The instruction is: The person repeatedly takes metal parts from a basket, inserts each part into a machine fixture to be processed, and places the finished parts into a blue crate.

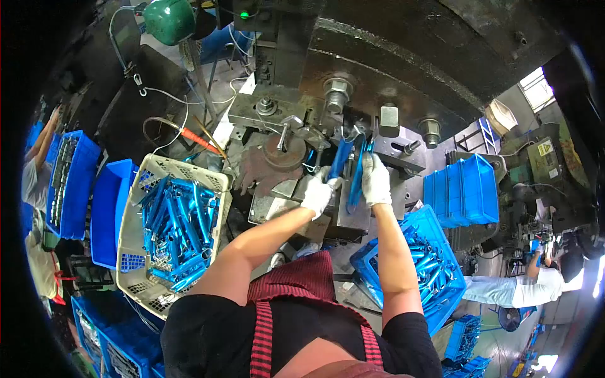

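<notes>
Centre frame now, and the left gloved hand (318,192) has its fingers closed round the lower end of a blue tube (341,156). The right gloved hand (377,179) lies along a second blue piece (355,186) — pinching it or merely steadying it, I can't tell. Both pieces sit close under the metal machine (391,57) looming across the top, and there's the danger: fingers this near could be crushed if it came down, and a loose grip could let a piece tilt. Counting up: two hands, two blue pieces at them, one cream basket (131,227) at left, one blue crate (454,286) at lower right — both heaped with parts too jumbled to number — and one green housing (170,20), upper left
</notes>
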Action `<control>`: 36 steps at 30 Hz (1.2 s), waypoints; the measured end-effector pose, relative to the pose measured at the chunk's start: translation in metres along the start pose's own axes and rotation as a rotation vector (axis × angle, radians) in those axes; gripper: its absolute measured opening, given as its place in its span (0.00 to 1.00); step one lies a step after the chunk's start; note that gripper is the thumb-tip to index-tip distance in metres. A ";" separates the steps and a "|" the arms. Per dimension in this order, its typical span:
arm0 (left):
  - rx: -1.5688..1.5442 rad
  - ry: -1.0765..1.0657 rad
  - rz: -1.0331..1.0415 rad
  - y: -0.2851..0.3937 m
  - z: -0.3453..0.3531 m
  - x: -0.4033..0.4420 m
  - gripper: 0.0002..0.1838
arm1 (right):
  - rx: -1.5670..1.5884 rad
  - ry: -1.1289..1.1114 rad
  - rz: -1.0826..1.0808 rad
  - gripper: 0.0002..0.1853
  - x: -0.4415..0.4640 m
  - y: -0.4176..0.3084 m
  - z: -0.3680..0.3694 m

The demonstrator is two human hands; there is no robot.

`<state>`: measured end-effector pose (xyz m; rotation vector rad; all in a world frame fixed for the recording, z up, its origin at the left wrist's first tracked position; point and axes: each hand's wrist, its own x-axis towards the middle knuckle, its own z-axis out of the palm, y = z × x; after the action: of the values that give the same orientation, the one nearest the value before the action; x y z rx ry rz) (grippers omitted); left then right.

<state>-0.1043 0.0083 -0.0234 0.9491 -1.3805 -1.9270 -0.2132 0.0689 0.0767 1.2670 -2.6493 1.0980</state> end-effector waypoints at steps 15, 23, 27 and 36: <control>-0.793 -0.340 -0.283 0.128 -0.130 -0.036 0.16 | 0.055 -0.089 -0.009 0.22 0.043 -0.006 0.055; -0.651 -0.242 -0.286 0.135 -0.081 -0.011 0.11 | -0.074 -0.243 -0.056 0.22 0.057 -0.011 0.047; -0.608 -0.276 -0.299 0.139 -0.054 -0.013 0.10 | -0.052 -0.213 -0.062 0.26 0.049 -0.019 0.036; -0.481 -0.248 -0.237 0.139 -0.043 -0.016 0.10 | -0.169 -0.221 -0.064 0.22 0.055 -0.011 0.046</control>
<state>-0.0534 -0.0432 0.1032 0.6769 -0.8812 -2.4717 -0.2303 -0.0007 0.0643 1.5052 -2.7595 0.7463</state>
